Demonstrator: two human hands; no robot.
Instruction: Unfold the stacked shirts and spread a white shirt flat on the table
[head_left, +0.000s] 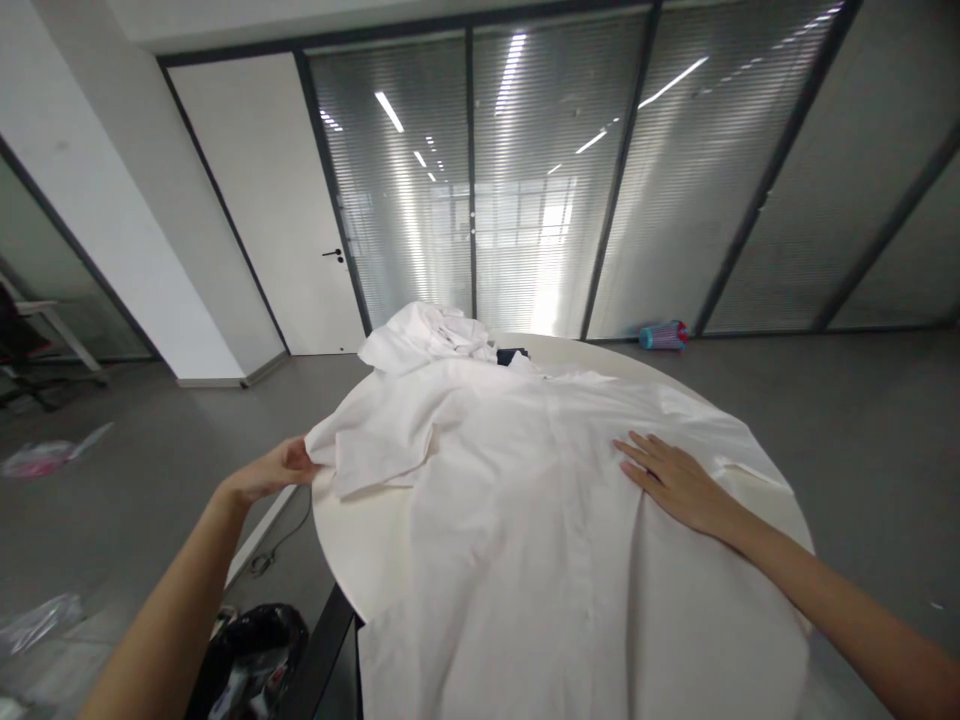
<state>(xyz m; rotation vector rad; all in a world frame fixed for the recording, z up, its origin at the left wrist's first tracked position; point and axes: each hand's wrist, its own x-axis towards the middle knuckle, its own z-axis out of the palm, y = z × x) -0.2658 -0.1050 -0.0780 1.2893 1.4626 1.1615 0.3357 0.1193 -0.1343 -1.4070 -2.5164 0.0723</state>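
A white shirt (pixel 525 480) lies spread over a round white table (pixel 360 540), its hem hanging over the near edge. My left hand (pixel 274 470) grips the end of the shirt's left sleeve (pixel 375 440), which is folded in across the table's left edge. My right hand (pixel 675 480) rests flat with fingers apart on the right side of the shirt, pressing the cloth down.
More crumpled white cloth (pixel 431 335) is piled at the table's far side beside a small dark thing (pixel 512 355). A black bag (pixel 251 655) sits on the floor at the lower left. Glass partitions and a door stand behind. A blue and pink object (pixel 664 335) lies by the glass.
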